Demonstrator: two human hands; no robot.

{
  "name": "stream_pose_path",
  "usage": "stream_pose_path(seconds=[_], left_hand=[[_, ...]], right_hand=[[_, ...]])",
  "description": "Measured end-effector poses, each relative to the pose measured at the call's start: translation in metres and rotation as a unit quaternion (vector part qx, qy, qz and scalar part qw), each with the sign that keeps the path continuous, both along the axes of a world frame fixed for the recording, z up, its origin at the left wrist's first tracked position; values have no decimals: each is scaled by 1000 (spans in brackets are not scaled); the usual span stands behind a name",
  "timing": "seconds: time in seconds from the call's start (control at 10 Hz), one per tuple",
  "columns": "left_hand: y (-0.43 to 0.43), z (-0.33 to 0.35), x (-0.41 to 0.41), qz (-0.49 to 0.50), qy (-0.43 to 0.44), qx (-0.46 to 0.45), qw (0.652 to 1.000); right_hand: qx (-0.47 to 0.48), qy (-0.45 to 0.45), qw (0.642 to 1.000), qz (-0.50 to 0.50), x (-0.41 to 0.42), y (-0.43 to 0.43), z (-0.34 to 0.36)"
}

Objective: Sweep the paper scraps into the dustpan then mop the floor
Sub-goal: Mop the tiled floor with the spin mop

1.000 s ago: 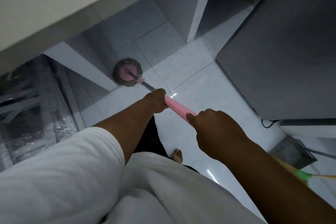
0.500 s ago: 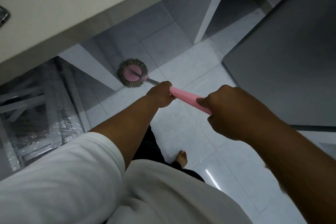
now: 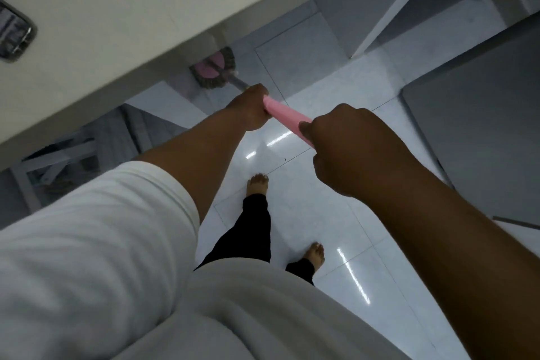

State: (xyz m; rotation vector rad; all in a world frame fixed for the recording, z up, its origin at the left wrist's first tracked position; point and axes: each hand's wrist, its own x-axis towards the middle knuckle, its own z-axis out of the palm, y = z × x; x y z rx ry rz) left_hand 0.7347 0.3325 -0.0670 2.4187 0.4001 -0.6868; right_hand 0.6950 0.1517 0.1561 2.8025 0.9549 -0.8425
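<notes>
A mop with a pink handle (image 3: pixel 285 117) runs from my hands down to its round head (image 3: pixel 214 69), pink in the middle with grey-brown fringe. The head lies on the floor partly hidden under the edge of a white counter (image 3: pixel 122 9). My left hand (image 3: pixel 251 108) grips the handle lower down, near the metal shaft. My right hand (image 3: pixel 350 149) grips the pink part higher up, closer to me. No paper scraps or dustpan show in this view.
White glossy floor tiles (image 3: pixel 315 213) spread under my bare feet (image 3: pixel 257 184). A large grey cabinet (image 3: pixel 482 140) stands at the right. Metal shelving (image 3: pixel 67 155) sits under the counter at the left. A white partition edge (image 3: pixel 385 17) rises at the back.
The mop head has slid further under the counter edge. Both hands moved up and forward with the handle. The dustpan and broom seen at the right a second ago have left the view.
</notes>
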Motion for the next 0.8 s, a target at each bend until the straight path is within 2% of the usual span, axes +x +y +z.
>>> stream_pose_path(seconds=[0.1, 0.2, 0.3, 0.4, 0.5, 0.8], left_hand=[[31, -11, 27, 3, 27, 22, 999], [47, -21, 47, 109, 52, -33, 992], [54, -37, 38, -158, 57, 122, 978], [44, -51, 26, 14, 72, 65, 995], [20, -48, -4, -50, 52, 52, 996], [-73, -24, -96, -110, 76, 22, 991]], right_hand=[[43, -27, 999, 2, 17, 26, -21], [68, -26, 997, -19, 27, 45, -56], [74, -39, 996, -34, 18, 53, -71], [59, -17, 998, -29, -7, 36, -77], [45, -12, 999, -21, -36, 9, -69], [11, -22, 999, -27, -120, -80, -9]])
